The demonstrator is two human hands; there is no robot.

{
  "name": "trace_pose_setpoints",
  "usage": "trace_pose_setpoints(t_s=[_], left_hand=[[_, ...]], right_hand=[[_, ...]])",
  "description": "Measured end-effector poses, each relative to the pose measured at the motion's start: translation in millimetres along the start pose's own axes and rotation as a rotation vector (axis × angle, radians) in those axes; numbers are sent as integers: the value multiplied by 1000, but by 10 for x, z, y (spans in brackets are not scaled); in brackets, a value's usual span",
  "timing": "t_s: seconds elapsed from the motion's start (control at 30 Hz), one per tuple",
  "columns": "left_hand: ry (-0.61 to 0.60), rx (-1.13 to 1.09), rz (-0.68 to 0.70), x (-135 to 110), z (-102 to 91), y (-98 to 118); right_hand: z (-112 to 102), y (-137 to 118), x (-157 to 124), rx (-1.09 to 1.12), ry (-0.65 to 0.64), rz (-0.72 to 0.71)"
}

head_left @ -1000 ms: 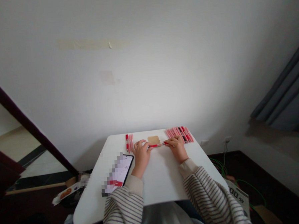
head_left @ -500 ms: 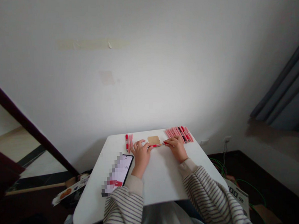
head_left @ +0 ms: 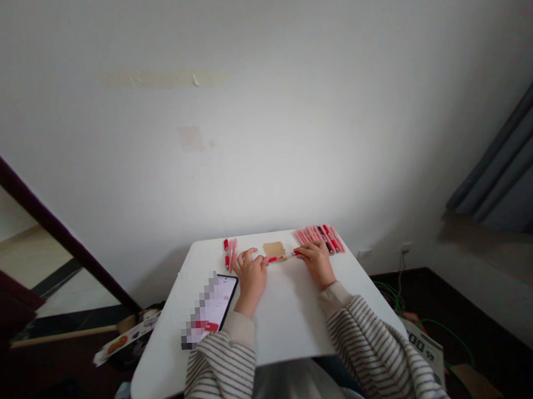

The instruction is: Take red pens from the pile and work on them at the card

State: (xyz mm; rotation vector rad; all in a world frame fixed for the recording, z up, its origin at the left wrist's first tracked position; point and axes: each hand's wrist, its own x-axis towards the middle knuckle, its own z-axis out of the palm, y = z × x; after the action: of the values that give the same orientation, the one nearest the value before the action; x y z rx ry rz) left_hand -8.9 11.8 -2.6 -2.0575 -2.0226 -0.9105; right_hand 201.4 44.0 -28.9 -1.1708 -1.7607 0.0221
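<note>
The red pen (head_left: 276, 259), seen in the head view, lies crosswise between the two hands, just above or on the white table (head_left: 291, 323), nearer its far edge than its near edge. The left hand (head_left: 251, 277) is pinched on the pen's left end, its other fingers spread towards the far left corner. The right hand (head_left: 317, 265), well apart from the left, has its fingertips clamped on the small red-and-silver end. Between the two grips a thin, pale stretch shows; it is too small to tell whether the parts meet there.

To handle this well, I would keep both ends on one straight line, hold the left end steady, and let the right fingertips work gently along that line, since a thin middle looks easy to bend. A light pinch close to the joint should give the best control.

A tan pad (head_left: 274, 249) sits just beyond the pen, near the far edge. A row of pens (head_left: 310, 236) lies by the far right corner, a smaller group (head_left: 233, 253) near the far left corner, and a phone (head_left: 221, 306) towards the left edge.
</note>
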Motion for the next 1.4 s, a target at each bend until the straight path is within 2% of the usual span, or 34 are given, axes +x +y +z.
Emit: trace_pose_setpoints(t_s=[0.6,0.87,1.17,1.4], left_hand=[[58,-15,-119,31,24,-53],[93,89,-188,20,-7,-41],[172,243,-193,-17,-13,-47],[94,306,-166,-59,-25,-10]], right_hand=[[36,156,7,-112,180,56],[56,184,-11,-102,155,71],[38,114,-18,-114,113,84],[23,74,-22,-144,116,74]])
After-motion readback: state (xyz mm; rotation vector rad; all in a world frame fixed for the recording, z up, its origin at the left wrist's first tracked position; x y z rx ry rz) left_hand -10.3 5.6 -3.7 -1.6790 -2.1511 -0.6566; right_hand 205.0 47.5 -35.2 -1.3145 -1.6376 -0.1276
